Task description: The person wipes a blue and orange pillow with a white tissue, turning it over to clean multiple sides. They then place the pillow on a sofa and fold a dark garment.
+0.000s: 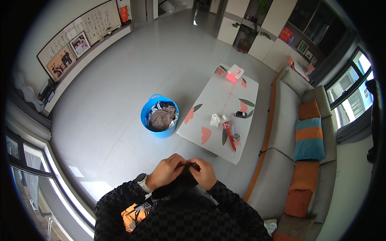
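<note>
Between my two hands hangs a dark cloth item (183,181), close in front of my body. My left hand (165,170), with a pale-banded watch at the wrist, pinches its upper edge. On the other side my right hand (204,172) grips the same edge, the two hands almost touching. The cloth's exact kind cannot be made out, and its lower part merges with my dark checkered top. On the floor ahead stands a blue plastic laundry tub (159,134) filled with crumpled clothes, a brown garment (162,117) uppermost.
Right of the tub is a low table (208,105) under a flower-patterned cover. It bears a pink-and-white box (235,73), crumpled tissue (215,120), a red stick-like item (229,137) and a small black box (241,114). A cushioned sofa (279,129) lines the right; an orange bundle (132,217) sits lower left.
</note>
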Available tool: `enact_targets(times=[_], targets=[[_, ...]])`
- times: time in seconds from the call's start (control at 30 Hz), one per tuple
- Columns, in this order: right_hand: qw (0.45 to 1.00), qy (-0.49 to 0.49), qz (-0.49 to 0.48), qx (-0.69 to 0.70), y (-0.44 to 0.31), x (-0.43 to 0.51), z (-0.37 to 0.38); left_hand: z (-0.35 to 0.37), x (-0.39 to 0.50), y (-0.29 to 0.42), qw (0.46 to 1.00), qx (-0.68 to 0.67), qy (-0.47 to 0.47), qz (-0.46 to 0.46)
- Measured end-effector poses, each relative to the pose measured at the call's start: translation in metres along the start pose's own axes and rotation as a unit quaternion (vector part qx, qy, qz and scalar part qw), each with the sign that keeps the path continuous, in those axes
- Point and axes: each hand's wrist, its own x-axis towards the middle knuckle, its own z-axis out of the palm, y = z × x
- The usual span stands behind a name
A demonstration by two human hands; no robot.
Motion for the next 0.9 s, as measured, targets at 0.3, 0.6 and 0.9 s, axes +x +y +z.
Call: enact_targets(times=[0.3,0.6,0.9], targets=[[0.999,0.022,-0.008,-0.029,-0.015,0.002,0.000,-0.001,-0.001,0.008,0.995,0.077,0.032,0.059],[0.998,0.057,-0.003,0.029,-0.022,0.015,-0.028,-0.031,-0.035,0.003,0.981,0.133,-0.041,-0.138],[0.942,-0.043,-0.010,-0.332,0.026,-0.007,-0.044,-0.103,-0.020,0.012,0.961,-0.173,0.066,-0.208]])
